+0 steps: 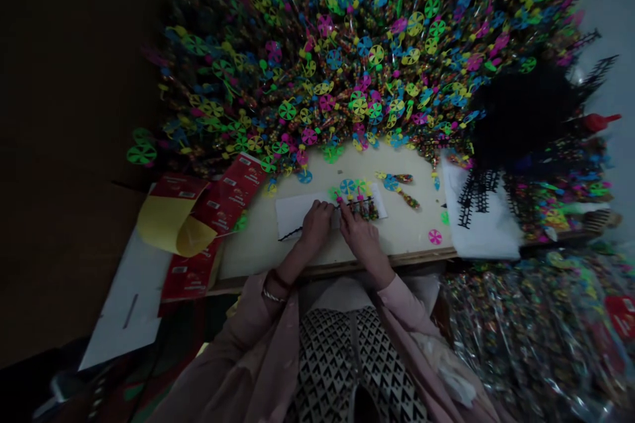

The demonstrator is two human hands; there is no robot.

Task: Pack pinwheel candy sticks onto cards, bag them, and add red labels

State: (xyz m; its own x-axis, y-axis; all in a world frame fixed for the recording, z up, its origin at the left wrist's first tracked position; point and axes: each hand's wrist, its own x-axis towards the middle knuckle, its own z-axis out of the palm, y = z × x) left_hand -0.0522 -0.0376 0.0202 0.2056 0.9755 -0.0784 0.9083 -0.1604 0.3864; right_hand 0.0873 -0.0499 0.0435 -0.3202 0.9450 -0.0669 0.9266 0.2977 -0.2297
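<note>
My left hand [315, 225] and my right hand [358, 231] rest close together on a white card [297, 211] lying on a pale wooden board [407, 231]. Both hands have curled fingers pressing on a thin black strip [292, 234] that runs across the card. Several small candy-filled pinwheel toys [361, 205] stand in a row on the strip, just beyond my right fingertips. Two loose pinwheel toys [399, 186] lie further right on the board.
A huge heap of bright pinwheel toys [357, 46] fills the far side. Black plastic strips [476, 195] lie on white paper at the right. Red printed cards [218, 211] and a yellow sheet [171, 221] sit at the left. Clear packed bags [536, 330] pile at the lower right.
</note>
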